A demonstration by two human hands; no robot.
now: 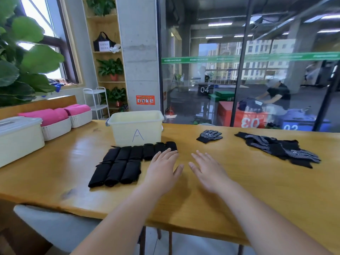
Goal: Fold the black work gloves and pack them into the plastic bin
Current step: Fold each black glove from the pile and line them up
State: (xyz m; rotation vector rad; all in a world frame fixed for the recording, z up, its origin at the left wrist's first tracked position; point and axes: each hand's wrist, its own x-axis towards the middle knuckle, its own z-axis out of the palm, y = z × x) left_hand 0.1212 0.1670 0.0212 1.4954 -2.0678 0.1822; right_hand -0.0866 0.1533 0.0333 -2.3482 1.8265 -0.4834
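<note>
Several folded black work gloves (125, 161) lie in two rows on the wooden table (239, 190), just in front of a cream plastic bin (136, 126) marked "A". A single flat glove (209, 136) lies to the right of the bin. Farther right is a loose pile of unfolded black gloves (279, 149) with white dots. My left hand (162, 169) is flat with straight fingers, its fingertips at the right end of the folded back row. Beside it, over bare table, my right hand (207, 170) is flat and holds nothing.
A lidded white container (18, 137) stands at the far left of the table. Behind it are two white baskets with pink towels (53, 116). A white chair (55, 225) sits under the near edge. A glass wall runs behind the table.
</note>
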